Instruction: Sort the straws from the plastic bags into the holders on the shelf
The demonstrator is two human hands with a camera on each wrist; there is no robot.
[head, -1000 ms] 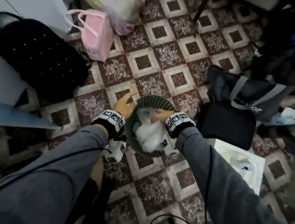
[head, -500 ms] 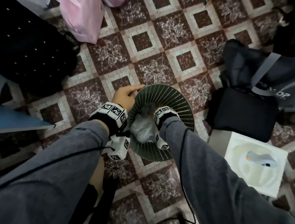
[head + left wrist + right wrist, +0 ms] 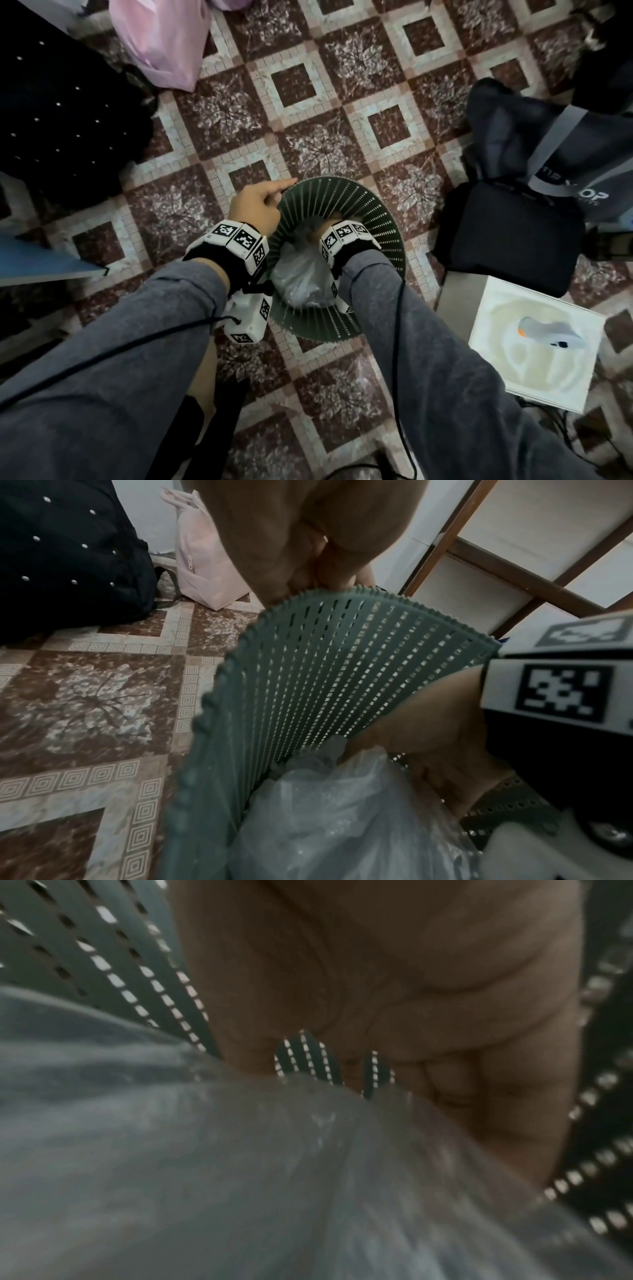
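A crumpled clear plastic bag (image 3: 298,277) lies inside a green slotted basket (image 3: 342,202) on the tiled floor. My left hand (image 3: 260,205) grips the basket's near-left rim, fingers curled over its toothed edge (image 3: 342,593). My right hand (image 3: 320,229) reaches deep into the basket. In the right wrist view its fingers (image 3: 445,1085) curl into the top of the plastic bag (image 3: 240,1177), against the basket wall (image 3: 113,969). The left wrist view shows that right hand (image 3: 435,737) beside the bag (image 3: 342,818). No straw shows in any view.
A pink bag (image 3: 161,37) and a black studded backpack (image 3: 61,113) lie at the far left. A black case (image 3: 507,236), a grey tote (image 3: 548,137) and a white box (image 3: 537,342) crowd the right. A brown wooden frame (image 3: 514,569) stands behind the basket.
My right hand has pushed deeper into the basket with the bag. My left hand went from open beside the rim to gripping it. The view has come closer.
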